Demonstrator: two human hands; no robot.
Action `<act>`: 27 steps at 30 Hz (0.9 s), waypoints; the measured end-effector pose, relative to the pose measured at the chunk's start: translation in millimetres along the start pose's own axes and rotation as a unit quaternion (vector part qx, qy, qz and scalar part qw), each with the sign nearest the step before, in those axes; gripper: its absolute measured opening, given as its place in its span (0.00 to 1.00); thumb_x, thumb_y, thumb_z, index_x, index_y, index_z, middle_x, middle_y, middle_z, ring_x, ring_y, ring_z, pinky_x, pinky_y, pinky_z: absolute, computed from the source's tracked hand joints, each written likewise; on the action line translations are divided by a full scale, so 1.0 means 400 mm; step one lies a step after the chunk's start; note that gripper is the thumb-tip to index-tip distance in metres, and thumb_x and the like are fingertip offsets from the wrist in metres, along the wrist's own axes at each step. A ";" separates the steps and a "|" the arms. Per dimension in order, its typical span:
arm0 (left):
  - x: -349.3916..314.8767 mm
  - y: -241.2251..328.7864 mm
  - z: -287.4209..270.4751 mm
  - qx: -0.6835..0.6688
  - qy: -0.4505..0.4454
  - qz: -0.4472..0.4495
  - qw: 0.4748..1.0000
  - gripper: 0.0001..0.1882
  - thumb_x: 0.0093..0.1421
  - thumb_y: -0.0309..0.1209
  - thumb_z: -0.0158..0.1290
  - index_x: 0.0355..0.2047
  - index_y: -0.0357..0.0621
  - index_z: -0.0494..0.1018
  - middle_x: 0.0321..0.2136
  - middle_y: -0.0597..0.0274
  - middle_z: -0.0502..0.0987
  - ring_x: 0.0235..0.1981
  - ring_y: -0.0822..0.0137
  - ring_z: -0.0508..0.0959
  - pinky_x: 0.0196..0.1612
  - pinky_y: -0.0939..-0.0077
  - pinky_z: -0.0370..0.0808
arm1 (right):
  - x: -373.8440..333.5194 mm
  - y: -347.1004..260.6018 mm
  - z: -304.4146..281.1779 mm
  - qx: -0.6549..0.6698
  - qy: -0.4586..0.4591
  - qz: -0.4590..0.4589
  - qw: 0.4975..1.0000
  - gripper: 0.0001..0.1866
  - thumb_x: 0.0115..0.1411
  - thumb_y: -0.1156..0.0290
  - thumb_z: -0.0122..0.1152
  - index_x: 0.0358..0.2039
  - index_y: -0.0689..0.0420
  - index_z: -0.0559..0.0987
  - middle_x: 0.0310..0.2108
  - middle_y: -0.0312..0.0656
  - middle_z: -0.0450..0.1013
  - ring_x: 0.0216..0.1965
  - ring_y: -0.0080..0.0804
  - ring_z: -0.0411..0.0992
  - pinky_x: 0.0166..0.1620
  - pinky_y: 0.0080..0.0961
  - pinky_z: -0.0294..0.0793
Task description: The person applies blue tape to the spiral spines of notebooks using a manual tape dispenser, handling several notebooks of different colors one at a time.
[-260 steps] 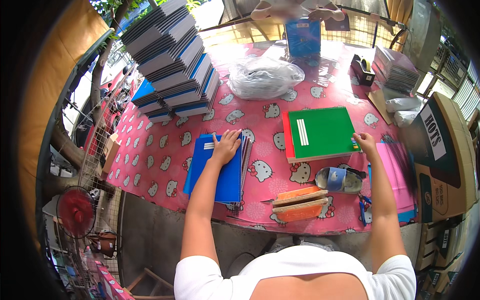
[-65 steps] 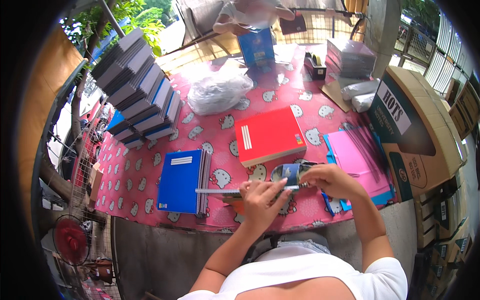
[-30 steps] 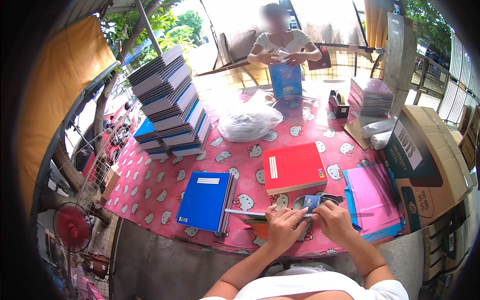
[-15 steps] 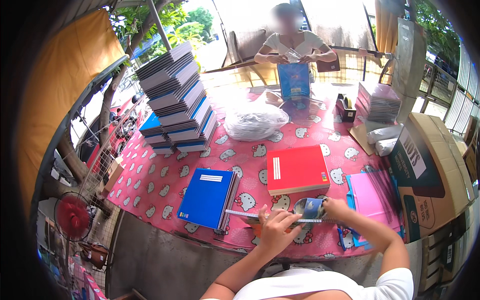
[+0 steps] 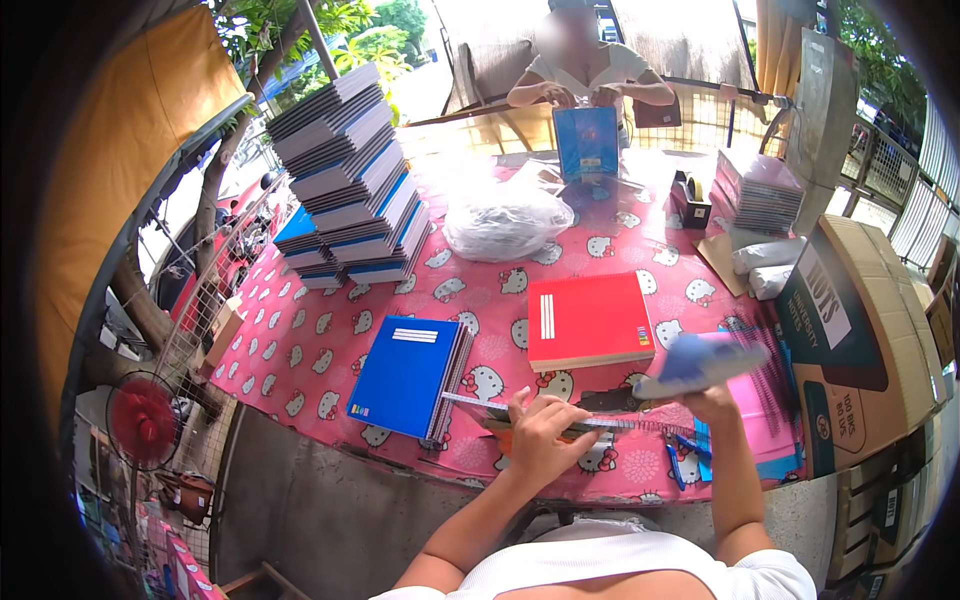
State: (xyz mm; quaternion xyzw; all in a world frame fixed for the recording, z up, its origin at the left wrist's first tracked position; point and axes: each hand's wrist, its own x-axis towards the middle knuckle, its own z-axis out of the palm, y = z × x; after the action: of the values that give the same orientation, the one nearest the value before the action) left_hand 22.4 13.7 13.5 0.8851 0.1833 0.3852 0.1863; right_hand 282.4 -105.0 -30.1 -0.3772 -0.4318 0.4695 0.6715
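My left hand (image 5: 540, 435) grips a spiral-bound notebook (image 5: 480, 405), which stands on its edge near the front of the table, its wire coil running out to the right. My right hand (image 5: 712, 402) is raised over the table's right part, closed around a blue and grey object (image 5: 695, 365) with a flat, pale lower edge; motion smears it, so its kind is unclear. To the left of the notebook lies a stack of blue notebooks (image 5: 405, 375). Beyond it sits a stack of red notebooks (image 5: 590, 320).
Pink sheets (image 5: 755, 395), dark wire coils and a blue pen-like item (image 5: 675, 466) lie at right, by a cardboard box (image 5: 860, 340). A tall notebook pile (image 5: 350, 180), a plastic bag (image 5: 508, 222) and a tape dispenser (image 5: 690, 203) stand farther back. Opposite, another person handles a blue pack (image 5: 587, 142).
My right hand has lifted the blue and grey object off the notebook's coil, up and to the right. My left hand keeps its hold on the notebook. The view has tilted slightly.
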 end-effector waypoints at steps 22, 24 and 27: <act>0.042 0.022 -0.012 -0.067 -0.017 -0.092 0.993 0.16 0.39 0.40 0.69 0.23 0.49 0.75 0.26 0.67 0.78 0.32 0.64 0.76 0.54 0.58 0.56 | 0.122 -0.044 0.058 -0.478 -0.123 0.094 0.865 0.26 0.34 0.76 0.73 0.40 0.57 0.79 0.35 0.37 0.77 0.36 0.26 0.74 0.41 0.28 0.74; 0.025 0.008 -0.027 0.035 -0.007 -0.052 0.998 0.17 0.39 0.41 0.69 0.24 0.49 0.75 0.30 0.68 0.77 0.38 0.65 0.74 0.55 0.56 0.54 | 0.124 -0.022 0.048 -0.432 -0.075 0.056 0.897 0.26 0.34 0.74 0.74 0.39 0.58 0.79 0.33 0.35 0.77 0.34 0.23 0.73 0.40 0.24 0.74; 0.007 -0.028 -0.047 0.125 -0.012 -0.081 0.989 0.17 0.37 0.45 0.70 0.24 0.54 0.77 0.43 0.71 0.74 0.50 0.65 0.68 0.57 0.45 0.46 | 0.114 -0.056 0.108 -0.276 -0.118 -0.029 0.953 0.27 0.37 0.75 0.70 0.43 0.58 0.78 0.32 0.37 0.78 0.35 0.22 0.73 0.42 0.24 0.73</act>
State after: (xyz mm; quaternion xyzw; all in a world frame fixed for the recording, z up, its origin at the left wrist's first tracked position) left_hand 8.1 28.2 22.2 0.8880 0.2994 0.3323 0.1068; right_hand 257.2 -63.3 15.3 -0.4772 -0.6313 0.3537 0.4986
